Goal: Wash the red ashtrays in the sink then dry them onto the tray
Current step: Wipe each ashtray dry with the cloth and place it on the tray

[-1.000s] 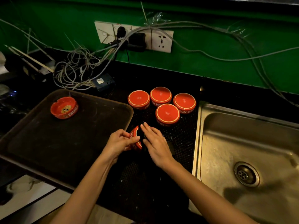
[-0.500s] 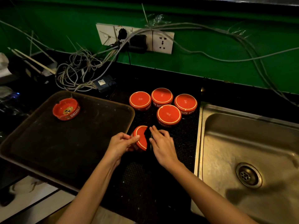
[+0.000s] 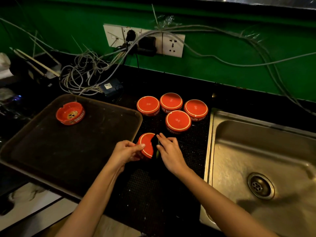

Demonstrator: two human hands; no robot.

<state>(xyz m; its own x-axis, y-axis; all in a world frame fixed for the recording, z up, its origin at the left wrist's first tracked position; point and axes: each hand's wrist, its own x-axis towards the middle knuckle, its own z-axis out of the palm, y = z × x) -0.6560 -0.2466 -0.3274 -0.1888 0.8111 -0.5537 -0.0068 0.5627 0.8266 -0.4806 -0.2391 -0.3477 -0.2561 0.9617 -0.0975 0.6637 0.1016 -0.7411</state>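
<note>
One tilted ashtray (image 3: pixel 146 146) gripped by left hand (image 3: pixel 125 152); right hand (image 3: pixel 169 151) pinches dark pad (image 3: pixel 155 142) against it. Risk: loose grip, drop, chip.

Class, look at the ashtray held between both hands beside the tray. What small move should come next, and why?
Probably swing the held ashtray left onto the tray once it is wiped. The left hand grips it tilted and the right hand holds a dark pad against it. One upright ashtray already sits on the tray, and four upturned ashtrays wait on the mat.
</note>
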